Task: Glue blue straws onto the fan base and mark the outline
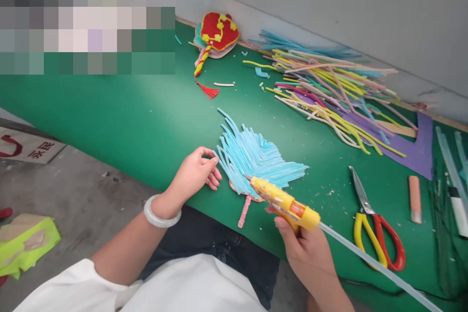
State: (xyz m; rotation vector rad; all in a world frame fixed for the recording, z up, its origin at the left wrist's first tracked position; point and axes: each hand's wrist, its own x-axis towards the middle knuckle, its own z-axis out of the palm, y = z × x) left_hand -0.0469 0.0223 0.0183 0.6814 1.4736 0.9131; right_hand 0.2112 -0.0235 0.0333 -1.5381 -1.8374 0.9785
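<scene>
A fan shape covered in light-blue fuzzy sticks (256, 158) lies on the green table (120, 117), with a pink handle pointing toward me. My left hand (197, 174), a pale bangle on its wrist, rests at the fan's left edge with fingers curled and fingertips touching the blue sticks. My right hand (305, 248) grips a yellow glue gun (283, 201). Its nozzle points at the fan's lower middle. A clear glue stick (369, 261) trails out of the gun's back.
Scissors with yellow and red handles (376, 234) lie to the right. A heap of coloured fuzzy sticks (329, 87) and purple paper (417, 151) sit at the back right. A finished red and yellow fan (217, 34) lies by the wall. A lighter (415, 199) is nearby.
</scene>
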